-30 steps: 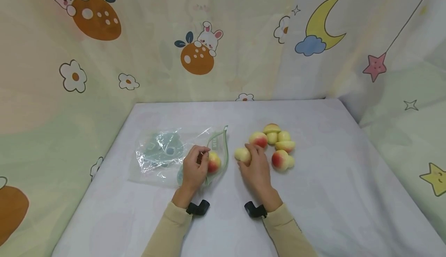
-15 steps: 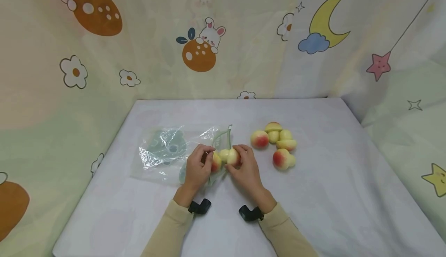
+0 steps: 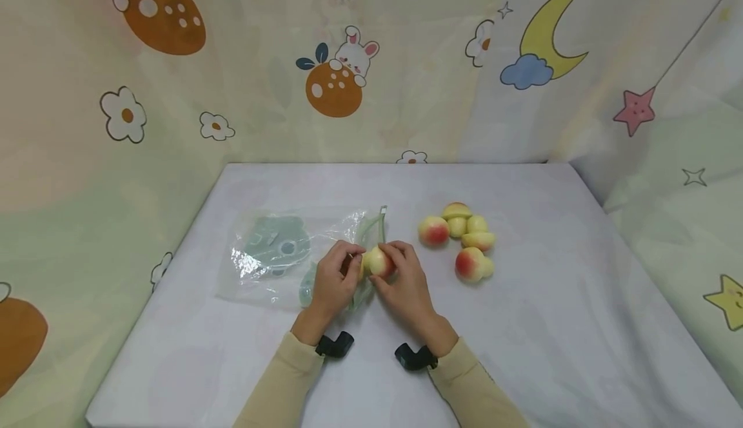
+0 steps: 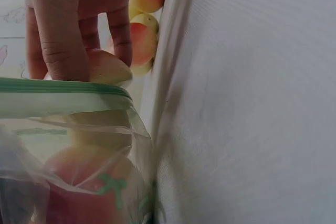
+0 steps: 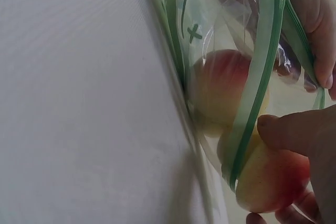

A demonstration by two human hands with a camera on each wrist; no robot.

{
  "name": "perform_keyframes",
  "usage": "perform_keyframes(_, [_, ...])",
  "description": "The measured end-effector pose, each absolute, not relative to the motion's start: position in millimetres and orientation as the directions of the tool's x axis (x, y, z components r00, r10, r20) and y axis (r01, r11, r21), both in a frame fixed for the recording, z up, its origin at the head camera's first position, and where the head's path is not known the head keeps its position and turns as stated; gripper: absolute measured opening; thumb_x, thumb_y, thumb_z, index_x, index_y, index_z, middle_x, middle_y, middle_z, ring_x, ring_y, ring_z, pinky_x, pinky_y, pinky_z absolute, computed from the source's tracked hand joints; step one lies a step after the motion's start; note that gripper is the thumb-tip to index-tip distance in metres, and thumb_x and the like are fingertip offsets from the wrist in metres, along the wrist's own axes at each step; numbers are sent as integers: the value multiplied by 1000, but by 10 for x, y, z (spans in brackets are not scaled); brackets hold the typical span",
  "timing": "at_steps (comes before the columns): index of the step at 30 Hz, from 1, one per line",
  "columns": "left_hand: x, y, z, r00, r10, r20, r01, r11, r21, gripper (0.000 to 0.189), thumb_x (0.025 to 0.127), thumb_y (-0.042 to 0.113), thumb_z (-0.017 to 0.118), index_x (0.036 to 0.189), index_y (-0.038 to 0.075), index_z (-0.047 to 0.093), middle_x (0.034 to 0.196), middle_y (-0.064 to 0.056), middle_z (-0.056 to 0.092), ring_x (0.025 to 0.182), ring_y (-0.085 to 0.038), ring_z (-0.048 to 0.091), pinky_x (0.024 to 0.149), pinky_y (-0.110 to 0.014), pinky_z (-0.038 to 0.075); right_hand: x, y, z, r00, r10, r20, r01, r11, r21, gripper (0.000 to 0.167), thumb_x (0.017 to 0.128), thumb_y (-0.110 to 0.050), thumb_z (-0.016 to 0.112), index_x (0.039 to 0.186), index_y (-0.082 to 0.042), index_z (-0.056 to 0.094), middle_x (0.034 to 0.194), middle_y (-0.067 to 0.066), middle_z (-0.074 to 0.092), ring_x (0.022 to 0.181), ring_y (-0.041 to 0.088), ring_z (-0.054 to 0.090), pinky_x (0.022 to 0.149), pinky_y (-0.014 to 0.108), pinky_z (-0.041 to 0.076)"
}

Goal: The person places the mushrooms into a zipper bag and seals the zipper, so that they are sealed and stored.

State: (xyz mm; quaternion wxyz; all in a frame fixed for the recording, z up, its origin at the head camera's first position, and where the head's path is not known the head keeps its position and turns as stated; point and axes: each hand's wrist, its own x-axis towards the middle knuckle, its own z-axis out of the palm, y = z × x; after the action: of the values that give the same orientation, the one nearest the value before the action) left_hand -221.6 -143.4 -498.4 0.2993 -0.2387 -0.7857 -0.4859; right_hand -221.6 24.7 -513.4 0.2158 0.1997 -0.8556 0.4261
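Right wrist: mushroom-shaped piece (image 5: 274, 179) between right fingers (image 5: 289, 131), partly inside the bag (image 5: 255, 85).

Seems to be a cloth-covered table (image 3: 551, 299), pale, wrinkled toward the right. Carries a clear, green-printed bag (image 3: 278, 251) on the left — lying mostly flat — and, right of centre, four red-and-yellow pieces (image 3: 456, 226), loosely clustered, mostly mushroom-shaped.

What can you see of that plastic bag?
The bag looks like clear, shiny plastic, with green printing and a green zip strip. It lies on the white table, mouth open towards the right. The left hand pinches the mouth's edge. One red-and-yellow piece shows inside; a second piece, in the right hand, is partly in.
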Motion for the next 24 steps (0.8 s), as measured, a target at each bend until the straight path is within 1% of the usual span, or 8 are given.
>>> perform_keyframes(5, [-2225,-1419,-5003,-698,88,711,677,407,613,14,90,-4,58,98,5,65,85,-1,58,61,-9,47,50,-18,42,-2218,237,-5138,-820,-164,548,-540,538,-647,62,70,-9,87,126,-6,60,123,10,52,113,23,54,97,40,48])
perform_keyframes(14, [-2213,-1413,-4984,-669,104,736,705,400,585,9,91,0,57,96,2,65,86,-5,60,64,-11,50,54,-16,44,-2193,183,-5154,-803,-240,546,-582,514,-630,61,69,-7,86,124,-5,61,121,11,56,109,25,59,92,43,51])
perform_keyframes(19, [-2211,-1408,-4960,-653,96,751,714,409,569,9,91,1,57,95,1,65,87,-6,60,65,-12,51,56,-16,43,-2183,172,-5153,-822,-260,507,-563,509,-651,63,70,-7,86,127,-7,60,122,9,57,111,24,59,93,41,51])
perform_keyframes(22, [-2201,-1413,-4954,-653,97,751,710,423,563,9,90,0,57,95,0,64,87,-5,60,66,-12,51,57,-15,42,-2171,174,-5154,-832,-283,478,-554,486,-676,63,72,-7,85,129,-8,59,123,8,59,113,22,59,95,39,50])
perform_keyframes(24, [-2190,-1419,-4951,-659,93,747,700,440,563,9,90,0,57,95,1,64,87,-4,60,67,-12,51,57,-15,43,-2169,172,-5165,-830,-298,471,-557,463,-689,63,73,-7,85,130,-8,58,124,7,60,113,20,59,94,37,50])
